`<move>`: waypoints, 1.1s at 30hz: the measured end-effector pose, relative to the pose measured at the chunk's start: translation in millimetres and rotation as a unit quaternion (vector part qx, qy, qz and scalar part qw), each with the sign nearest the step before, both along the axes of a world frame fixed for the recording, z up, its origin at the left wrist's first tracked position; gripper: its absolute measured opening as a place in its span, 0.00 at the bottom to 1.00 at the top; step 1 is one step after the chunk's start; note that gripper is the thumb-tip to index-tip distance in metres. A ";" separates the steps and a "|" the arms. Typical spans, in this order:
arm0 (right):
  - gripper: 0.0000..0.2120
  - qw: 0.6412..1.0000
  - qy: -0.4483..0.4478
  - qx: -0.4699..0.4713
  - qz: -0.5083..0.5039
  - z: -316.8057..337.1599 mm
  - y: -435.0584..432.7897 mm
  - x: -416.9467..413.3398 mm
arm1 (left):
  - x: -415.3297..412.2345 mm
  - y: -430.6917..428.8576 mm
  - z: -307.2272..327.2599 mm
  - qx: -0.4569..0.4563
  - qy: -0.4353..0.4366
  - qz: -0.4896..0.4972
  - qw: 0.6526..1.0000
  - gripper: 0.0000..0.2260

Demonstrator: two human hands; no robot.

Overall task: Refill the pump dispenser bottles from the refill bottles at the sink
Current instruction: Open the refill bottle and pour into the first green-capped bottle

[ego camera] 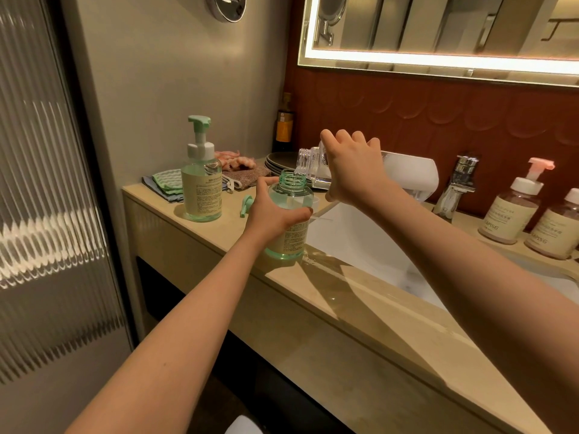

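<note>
Counter [344,292]: pink btl [509,214] label reads "APING", green btl [289,214] print illegible.

The open bottle [289,211] in the left hand [272,216] is clear green-tinted plastic with a matt paper label. The refill bottle [313,169] is colourless, glossy plastic. The counter [360,308] looks like polished beige stone — smooth, wet-shiny near the sink [354,242], which is glossy white. The tap [459,186] is bright chromed metal. The folded cloths [166,184] are soft, ribbed fabric — matt. The wall panel [438,111] is matt and embossed.
</note>
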State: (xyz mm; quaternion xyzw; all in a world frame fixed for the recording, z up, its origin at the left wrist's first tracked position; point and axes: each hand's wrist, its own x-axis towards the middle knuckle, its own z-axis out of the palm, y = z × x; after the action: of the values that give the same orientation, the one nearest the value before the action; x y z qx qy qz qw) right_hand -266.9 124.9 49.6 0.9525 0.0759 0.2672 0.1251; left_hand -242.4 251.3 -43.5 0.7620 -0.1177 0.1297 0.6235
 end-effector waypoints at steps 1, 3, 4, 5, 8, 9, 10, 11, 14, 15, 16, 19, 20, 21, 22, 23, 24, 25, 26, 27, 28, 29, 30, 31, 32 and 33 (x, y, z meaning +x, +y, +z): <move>0.39 1.000 0.001 0.001 0.000 -0.1 -0.1 0.3 | 0.0 0.0 0.1 0.001 0.001 -0.001 1.000 0.32; 0.40 1.000 0.002 0.003 -0.001 -0.2 -0.7 0.9 | 0.1 -0.1 -0.1 -0.001 0.002 -0.001 1.000 0.32; 0.40 1.000 0.003 0.006 -0.001 -0.4 -0.9 1.0 | 0.3 -0.1 -0.4 -0.002 0.003 -0.002 1.000 0.32; 0.40 1.000 0.004 0.012 -0.001 -0.9 -1.3 1.1 | 0.0 0.0 -0.3 -0.002 0.003 -0.002 1.000 0.32; 0.39 0.998 0.009 0.057 0.002 -4.7 -2.0 1.3 | 0.8 0.5 -0.2 -0.001 0.004 -0.002 1.000 0.33; 0.39 0.997 0.013 0.078 0.003 -7.0 -2.6 1.9 | 1.0 0.7 -0.3 -0.001 0.005 -0.002 1.000 0.33; 0.39 0.995 0.016 0.099 0.003 -9.4 -3.5 2.7 | 1.3 0.8 -0.8 -0.002 0.005 -0.002 1.000 0.33; 0.39 0.993 0.017 0.118 0.005 -11.5 -4.7 3.7 | 1.7 0.7 -0.5 -0.002 0.004 -0.002 1.000 0.33; 0.36 0.984 0.024 0.174 0.008 -18.1 -6.7 7.0 | 2.6 0.5 -1.2 -0.004 0.006 -0.005 1.000 0.31; 0.35 0.981 0.029 0.194 0.008 -20.1 -7.2 8.6 | 3.1 0.7 -1.4 -0.006 0.006 -0.004 1.000 0.31; 0.33 0.976 0.033 0.215 0.008 -21.7 -7.6 10.2 | 3.2 0.6 -1.4 -0.006 0.005 -0.002 1.000 0.30; 0.30 0.954 0.050 0.296 0.026 -25.3 -9.3 15.2 | 2.3 0.5 -0.7 -0.003 0.003 -0.001 1.000 0.30; 0.29 0.943 0.058 0.327 0.037 -25.4 -10.6 15.9 | 2.1 0.6 -0.5 -0.003 0.003 0.000 1.000 0.30; 0.28 0.929 0.066 0.360 0.046 -25.4 -12.4 16.8 | 2.2 0.8 -0.4 -0.005 0.004 -0.001 1.000 0.30; 0.28 0.913 0.073 0.399 0.054 -24.9 -14.5 16.6 | 1.6 1.1 0.1 -0.006 0.003 -0.003 1.000 0.30; 0.28 0.892 0.076 0.442 0.059 -23.6 -16.9 15.9 | 1.5 1.2 0.7 -0.006 0.001 -0.005 1.000 0.30; 0.28 0.867 0.075 0.489 0.063 -22.1 -19.4 15.8 | 1.4 1.2 1.5 -0.004 -0.001 -0.007 1.000 0.30; 0.28 0.840 0.074 0.534 0.068 -20.9 -21.2 15.4 | 1.4 1.5 1.5 -0.003 0.000 -0.008 1.000 0.30; 0.29 0.813 0.073 0.573 0.076 -19.5 -22.8 15.1 | 0.8 1.5 2.1 -0.001 0.000 -0.008 1.000 0.30; 0.29 0.791 0.075 0.602 0.085 -18.5 -23.2 14.2 | 0.8 1.6 2.1 0.001 0.001 -0.008 1.000 0.30; 0.28 0.778 0.078 0.617 0.090 -17.9 -22.8 14.3 | 0.9 2.0 1.9 0.003 0.002 -0.008 1.000 0.30; 0.28 0.773 0.081 0.622 0.092 -17.6 -22.1 14.8 | 1.9 2.6 1.3 0.006 0.003 -0.008 1.000 0.30; 0.27 0.774 0.080 0.621 0.092 -17.5 -21.4 15.7 | 2.1 3.2 1.7 0.011 0.002 -0.010 1.000 0.30; 0.27 0.776 0.078 0.619 0.093 -17.6 -20.4 17.0 | 2.7 4.4 1.8 0.017 0.002 -0.012 1.000 0.30; 0.27 0.775 0.074 0.620 0.096 -17.0 -19.4 18.1 | 3.2 5.4 2.6 0.024 0.000 -0.012 1.000 0.31; 0.27 0.769 0.070 0.627 0.100 -16.5 -18.8 19.6 | 3.9 6.7 2.8 0.030 -0.001 -0.011 0.999 0.31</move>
State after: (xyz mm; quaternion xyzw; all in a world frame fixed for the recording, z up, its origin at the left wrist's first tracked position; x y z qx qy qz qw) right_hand -247.3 106.1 33.1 0.8223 -0.0048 0.1988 -0.5332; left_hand -238.5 258.0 -40.7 0.7787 -0.1308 0.1204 0.6018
